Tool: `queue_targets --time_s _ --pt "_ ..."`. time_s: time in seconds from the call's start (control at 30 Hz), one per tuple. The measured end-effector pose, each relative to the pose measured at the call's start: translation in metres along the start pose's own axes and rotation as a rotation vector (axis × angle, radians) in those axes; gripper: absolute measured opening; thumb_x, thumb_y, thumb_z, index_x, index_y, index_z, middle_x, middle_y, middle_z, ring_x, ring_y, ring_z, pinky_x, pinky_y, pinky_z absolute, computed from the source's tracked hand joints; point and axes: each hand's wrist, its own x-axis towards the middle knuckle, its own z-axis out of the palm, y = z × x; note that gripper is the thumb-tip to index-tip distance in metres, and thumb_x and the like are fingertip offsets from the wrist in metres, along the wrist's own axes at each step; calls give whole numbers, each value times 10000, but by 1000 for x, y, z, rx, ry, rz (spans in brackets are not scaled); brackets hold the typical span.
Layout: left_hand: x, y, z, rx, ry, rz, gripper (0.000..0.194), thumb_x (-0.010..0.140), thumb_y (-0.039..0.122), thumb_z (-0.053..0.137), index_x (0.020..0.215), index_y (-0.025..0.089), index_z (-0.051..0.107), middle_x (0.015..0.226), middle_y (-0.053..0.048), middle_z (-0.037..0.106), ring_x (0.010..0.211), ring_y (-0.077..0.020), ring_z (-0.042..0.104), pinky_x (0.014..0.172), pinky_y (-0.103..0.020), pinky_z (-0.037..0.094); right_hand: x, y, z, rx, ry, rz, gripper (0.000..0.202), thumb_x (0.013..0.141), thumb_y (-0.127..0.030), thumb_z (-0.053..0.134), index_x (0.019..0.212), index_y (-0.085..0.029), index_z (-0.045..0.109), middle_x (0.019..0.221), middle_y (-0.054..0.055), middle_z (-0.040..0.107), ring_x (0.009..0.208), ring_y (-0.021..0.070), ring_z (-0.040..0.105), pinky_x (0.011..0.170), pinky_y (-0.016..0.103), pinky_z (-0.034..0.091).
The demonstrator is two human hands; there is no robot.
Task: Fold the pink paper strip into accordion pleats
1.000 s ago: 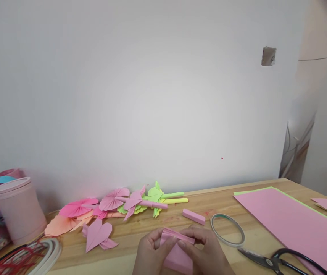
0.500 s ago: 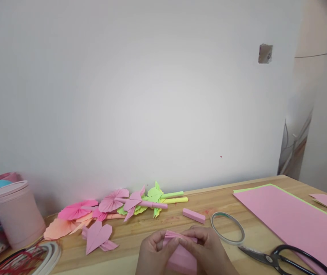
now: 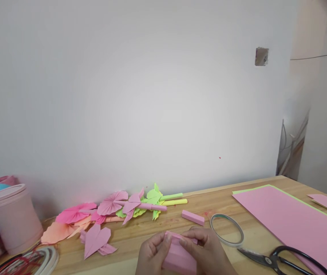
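Observation:
A pleated sheet of pink paper [image 3: 180, 259] is held between my two hands at the bottom middle, its lower end cut off by the picture's edge. My left hand [image 3: 153, 253] pinches its upper left corner between thumb and fingers. On the other side, my right hand [image 3: 206, 248] grips the upper right part, thumb on top of the folds. Just beyond the hands lies a small folded pink paper strip [image 3: 193, 217]. Left of them rests a pink folded paper heart [image 3: 97, 240].
Finished paper fans on rolled stems [image 3: 149, 206] lie along the wall. A tape ring [image 3: 241, 231] and black-handled scissors [image 3: 266, 261] are at right, beside pink sheets [image 3: 292, 221]. A pink canister [image 3: 13, 221] and white coiled cords [image 3: 49, 259] stand at left.
The left thumb has shifted up to the paper's top edge, and the right thumb has moved slightly right. More of the paper's folded face shows between them. The view has shifted slightly.

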Motion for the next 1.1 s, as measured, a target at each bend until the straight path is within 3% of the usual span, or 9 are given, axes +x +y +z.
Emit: queue_targets --time_s 0.13,0.27,0.4,0.5,0.6,0.77,0.9,1.1 --pt "0 2 -1 -52 31 -24 294 616 408 555 582 129 641 427 20 539 471 -107 454 450 -189 348 0 -7 -2 -92 9 7 228 645 -343 560 573 -148 653 513 26 595 511 146 483 456 220 353" --pt "0 6 -1 108 97 -11 207 540 326 643 587 125 626 505 2 607 541 -139 524 523 -214 401 0 -10 -3 -165 -13 11 207 648 -326 552 599 -151 652 547 36 615 533 162 506 467 229 363" --pt "2 4 -4 176 162 13 168 529 274 654 541 110 618 505 -7 627 538 -150 540 522 -226 414 1 -5 -4 -55 20 76 205 580 -298 617 713 -142 624 626 40 631 570 164 521 500 234 392" --pt "4 1 -6 171 171 26 140 524 245 661 540 118 604 480 18 606 520 -132 534 506 -208 408 1 -5 -5 -39 28 107 223 581 -317 613 682 -118 615 586 43 619 533 151 504 481 233 380" --pt "4 -2 -4 179 144 39 122 519 216 667 576 119 621 513 -3 629 538 -150 550 517 -227 418 -1 -8 -5 -109 8 69 219 597 -320 602 643 -108 630 570 49 613 517 143 488 475 232 362" --pt "0 2 2 115 -14 -6 176 575 222 630 703 111 679 618 -72 686 648 -222 587 626 -318 436 -1 -3 -3 -28 -2 84 203 571 -299 631 682 -129 631 560 28 603 514 131 481 475 224 362" --pt "-3 6 5 38 -29 -43 180 563 225 643 706 123 685 579 -59 685 596 -202 587 590 -297 438 1 2 -3 7 25 87 207 560 -311 638 675 -140 626 549 18 593 505 130 475 459 221 359" --pt "2 -4 0 35 3 -38 204 562 246 643 711 111 684 569 -66 678 585 -193 577 571 -291 430 -2 -7 -6 -60 -2 22 202 655 -329 548 701 -148 628 580 24 594 525 140 483 475 230 362"
